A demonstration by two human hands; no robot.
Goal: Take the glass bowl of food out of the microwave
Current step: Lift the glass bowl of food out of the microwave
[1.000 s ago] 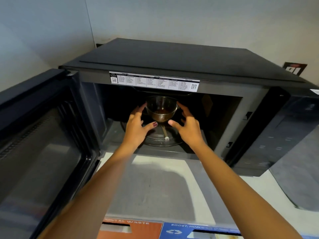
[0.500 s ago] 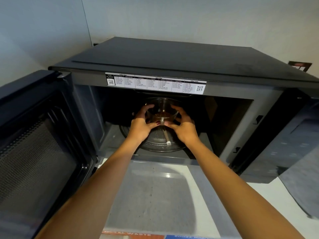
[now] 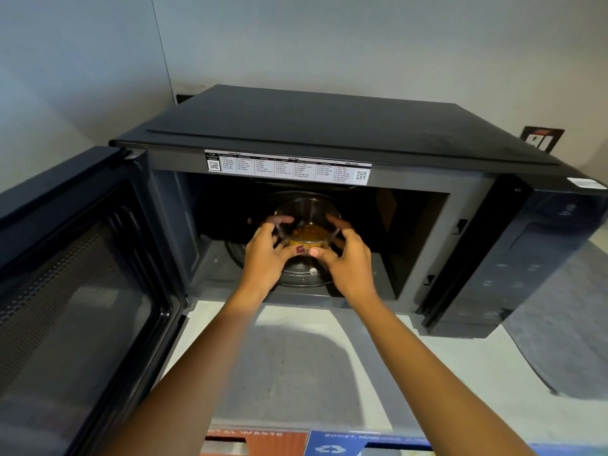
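A clear glass bowl with orange-brown food in its bottom is inside the black microwave, above the glass turntable. My left hand wraps the bowl's left side, thumb on the front. On the bowl's right side, my right hand grips it with its thumb next to the left thumb. Both hands reach into the cavity. Whether the bowl rests on the turntable or is lifted I cannot tell.
The microwave door hangs wide open at the left, close to my left forearm. A pale counter lies below the cavity opening. Orange and blue bin labels show at the near edge. A grey wall stands behind.
Both hands went from beside the bowl to closed around it, thumbs meeting in front. The camera has pulled back and tilted, so the food inside shows now.
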